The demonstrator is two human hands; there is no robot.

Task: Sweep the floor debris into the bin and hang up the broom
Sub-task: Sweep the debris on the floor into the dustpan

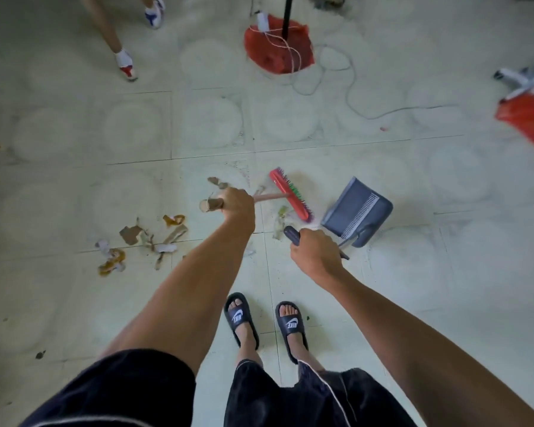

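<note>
Head view: left hand (238,208) wrapped tight round the broom (287,195) handle, red head down beside the grey dustpan (356,211); right hand (316,252) fisted on the dustpan's handle. Debris (142,241) lies scattered left.

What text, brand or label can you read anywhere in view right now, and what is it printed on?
"NIKE", with a swoosh above it, on the strap of the left black slide sandal.
"NIKE", with a swoosh above it, on the strap of the right black slide sandal.
Both read upside down from this view.
Broom, dustpan, red mesh bags: no readable text.
</note>
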